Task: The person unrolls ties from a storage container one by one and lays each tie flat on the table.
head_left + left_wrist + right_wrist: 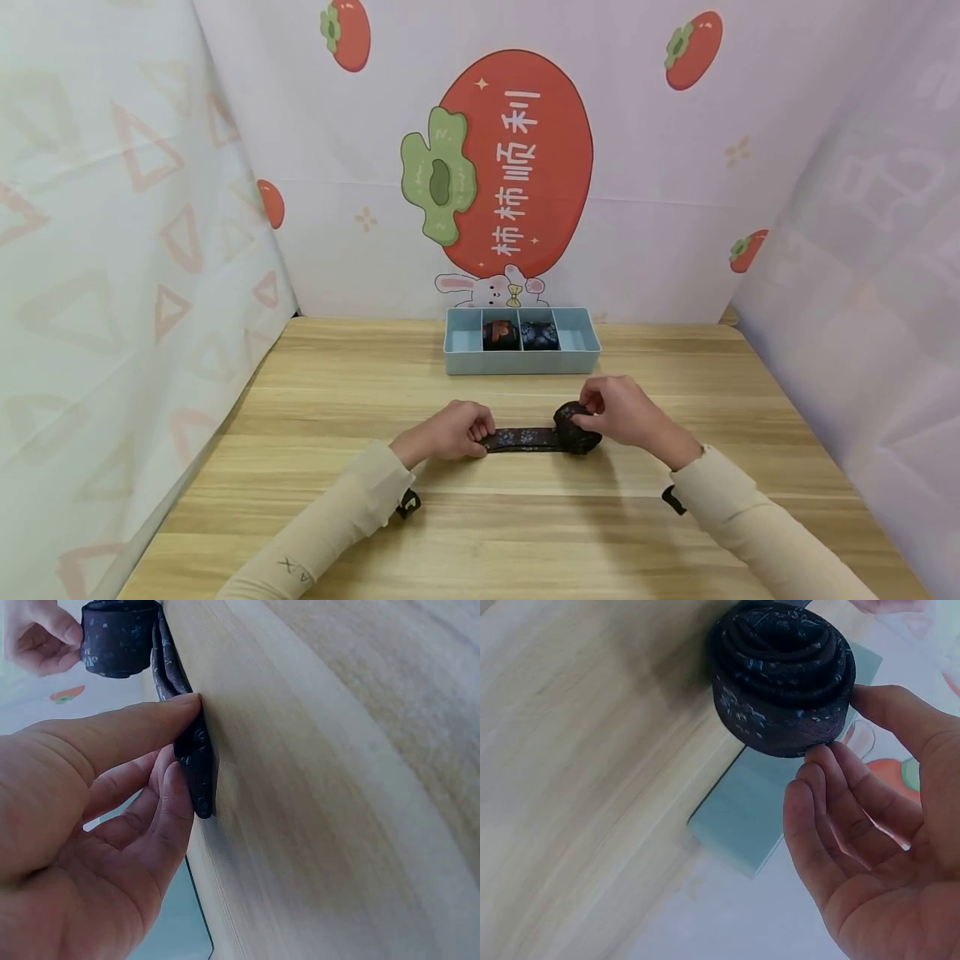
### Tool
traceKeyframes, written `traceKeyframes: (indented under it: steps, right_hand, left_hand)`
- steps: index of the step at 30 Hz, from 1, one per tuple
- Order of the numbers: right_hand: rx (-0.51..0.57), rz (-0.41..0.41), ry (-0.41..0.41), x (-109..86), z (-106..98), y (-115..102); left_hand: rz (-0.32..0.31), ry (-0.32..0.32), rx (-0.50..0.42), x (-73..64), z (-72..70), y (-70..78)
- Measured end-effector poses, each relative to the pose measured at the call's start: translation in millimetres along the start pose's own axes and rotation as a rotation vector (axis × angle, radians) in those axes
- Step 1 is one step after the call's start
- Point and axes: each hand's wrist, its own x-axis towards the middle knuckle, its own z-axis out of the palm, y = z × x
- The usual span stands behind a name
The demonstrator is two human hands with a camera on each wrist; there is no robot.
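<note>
A dark necktie (517, 439) with blue flowers lies across the table, its right part wound into a thick roll (784, 682). My left hand (457, 431) pinches the flat tail near its end, thumb on one face and fingers on the other, as the left wrist view shows. At the right, my right hand (626, 411) holds the roll between thumb and fingertips. The roll's coiled layers show in the right wrist view, and the flat strip runs straight from it to my left hand.
Behind the hands stands a light blue divided box (517, 363). Its two middle compartments hold a dark roll with an orange pattern (500, 335) and a dark blue flowered roll (539, 335). Printed cloth (637, 250) hangs behind the wooden table (360, 367) and along both sides.
</note>
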Motion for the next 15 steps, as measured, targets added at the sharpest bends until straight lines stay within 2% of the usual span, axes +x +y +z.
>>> traceKeyframes:
  steps: [11,15]
  right_hand:
    - [0.062,0.009,-0.008,-17.3,-6.0,30.1]
    - [0.058,-0.006,-0.014,-18.0,-9.0,32.9]
  left_hand:
    - [0.019,-0.001,-0.009,0.7,0.1,-1.6]
    - [0.013,-0.002,-0.009,1.0,0.3,-3.2]
